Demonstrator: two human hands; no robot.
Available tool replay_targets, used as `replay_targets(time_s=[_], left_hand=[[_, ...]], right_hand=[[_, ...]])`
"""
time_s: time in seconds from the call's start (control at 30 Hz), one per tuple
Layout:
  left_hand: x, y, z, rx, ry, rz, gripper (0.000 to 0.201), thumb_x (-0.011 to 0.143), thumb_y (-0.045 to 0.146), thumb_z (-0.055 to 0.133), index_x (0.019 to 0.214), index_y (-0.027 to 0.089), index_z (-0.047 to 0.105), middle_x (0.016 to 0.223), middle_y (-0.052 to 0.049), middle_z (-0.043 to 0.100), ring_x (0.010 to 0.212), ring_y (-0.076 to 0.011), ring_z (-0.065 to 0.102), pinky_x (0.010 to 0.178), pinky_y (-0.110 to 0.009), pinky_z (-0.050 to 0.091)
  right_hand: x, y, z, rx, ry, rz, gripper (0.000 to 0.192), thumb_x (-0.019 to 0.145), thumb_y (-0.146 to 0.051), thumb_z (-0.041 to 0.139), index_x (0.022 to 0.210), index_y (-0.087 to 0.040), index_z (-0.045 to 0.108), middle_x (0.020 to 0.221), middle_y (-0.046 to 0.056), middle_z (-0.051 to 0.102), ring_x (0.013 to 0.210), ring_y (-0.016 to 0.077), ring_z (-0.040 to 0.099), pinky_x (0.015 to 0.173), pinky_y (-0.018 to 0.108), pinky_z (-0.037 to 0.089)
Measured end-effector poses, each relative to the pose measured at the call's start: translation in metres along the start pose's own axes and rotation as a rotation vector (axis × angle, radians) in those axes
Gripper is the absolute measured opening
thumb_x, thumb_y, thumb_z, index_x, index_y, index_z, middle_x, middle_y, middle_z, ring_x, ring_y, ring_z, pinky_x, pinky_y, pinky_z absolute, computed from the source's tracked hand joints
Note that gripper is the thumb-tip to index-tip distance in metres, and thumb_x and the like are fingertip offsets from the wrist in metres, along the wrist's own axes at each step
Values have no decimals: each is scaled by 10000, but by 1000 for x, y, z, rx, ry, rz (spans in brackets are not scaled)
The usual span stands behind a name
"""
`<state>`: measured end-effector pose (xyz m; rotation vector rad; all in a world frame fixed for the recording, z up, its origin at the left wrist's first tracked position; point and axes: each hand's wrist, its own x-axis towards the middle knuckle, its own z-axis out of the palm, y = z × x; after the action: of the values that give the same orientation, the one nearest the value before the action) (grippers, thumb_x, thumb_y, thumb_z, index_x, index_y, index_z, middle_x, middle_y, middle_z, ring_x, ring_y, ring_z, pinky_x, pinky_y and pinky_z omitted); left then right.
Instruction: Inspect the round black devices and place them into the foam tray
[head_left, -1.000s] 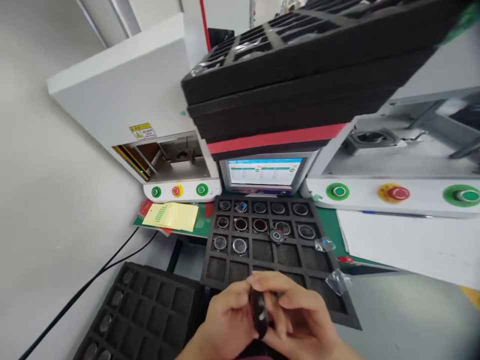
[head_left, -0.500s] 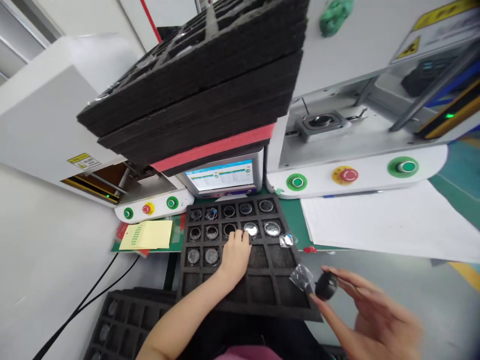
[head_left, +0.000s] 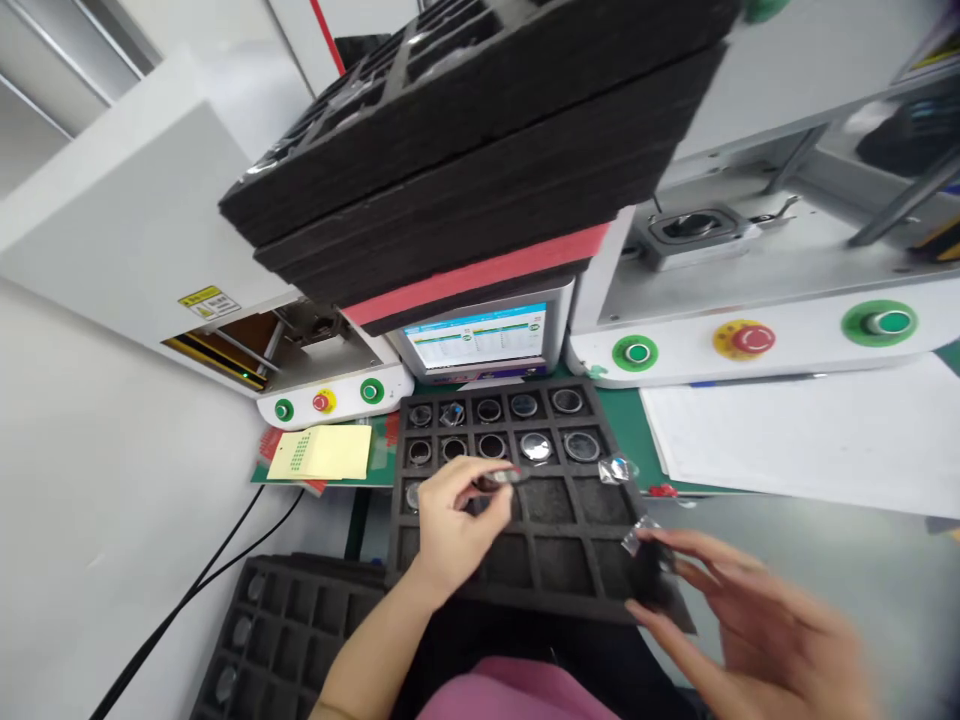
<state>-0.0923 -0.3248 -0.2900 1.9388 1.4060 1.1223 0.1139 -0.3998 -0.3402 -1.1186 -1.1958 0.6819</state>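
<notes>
My left hand [head_left: 456,525] is above the black foam tray [head_left: 551,597], pinching a thin round disc [head_left: 501,477] with a shiny, see-through edge between thumb and fingers. My right hand [head_left: 765,615], at the tray's right corner, grips a dark rounded part [head_left: 651,575], blurred by motion. A scrap of clear film [head_left: 639,533] shows at the fingertips of that hand. Round glass-like discs lie in the tray's rear compartments, among them a bright reflective disc [head_left: 535,446]. A small clear packet [head_left: 616,470] rests on the tray's right edge.
Stacked foam trays [head_left: 480,170] overhang a monitor [head_left: 480,340]. White machines with green and red buttons [head_left: 752,340] flank it. Paper sheets [head_left: 802,430] lie at right, yellow cards [head_left: 330,452] at left. Another foam tray [head_left: 289,625] sits low on the left.
My left hand has lifted from the tray's compartments and now holds a disc, turned toward me. My right hand still holds the dark part. The view has shifted, moving the scene rightward.
</notes>
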Motion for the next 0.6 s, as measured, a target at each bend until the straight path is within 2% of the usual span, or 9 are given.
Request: replay_targets(time_s=[0.07,0.13,0.2,0.3,0.43,0.6], left_hand=[[-11,17,-15,-124,18,94,146,805,118,695,937,173,726,839,-27,742,749,-111,684,674,-175,560],[-20,27,-27,-136,32,173,172,812,130,714,979,169,726,848,-38,754,756,-114,689,702,-188,561],[-26,30,-37,-121,48,227,213,834,122,696,1041,166,714,883,-54,761,780,-122,699,724,-201,571],[-34,28,-48,-107,79,279,265,852,113,670,1110,170,688,926,-69,761,798,-131,708,727,-211,586],[-42,24,-57,-76,112,320,282,873,139,646,1153,163,658,935,-76,750,790,-135,704,727,-221,597],[-45,24,-65,-4,63,383,288,913,141,558,1196,152,614,949,-79,726,861,-153,710,771,-241,610]], right_hand=[[1,-13,13,-26,-166,-135,376,777,-111,713,1069,-278,545,1094,49,698,911,181,736,781,237,633],[0,-25,26,-61,-297,-247,462,772,-61,700,1107,-314,506,1210,37,665,992,185,720,843,257,624],[-3,-34,37,-78,-388,-290,525,766,-52,709,1136,-337,470,1295,37,627,1046,200,704,870,276,620],[-7,-41,47,-100,-475,-284,578,779,-63,713,1192,-347,427,1354,48,592,1099,220,682,905,310,615],[-13,-44,52,-122,-571,-258,556,821,-40,659,1216,-349,419,1400,38,556,1175,217,640,962,332,594],[-16,-43,47,-120,-573,-174,605,785,-113,715,1251,-385,441,1339,42,608,1089,267,683,841,367,652]])
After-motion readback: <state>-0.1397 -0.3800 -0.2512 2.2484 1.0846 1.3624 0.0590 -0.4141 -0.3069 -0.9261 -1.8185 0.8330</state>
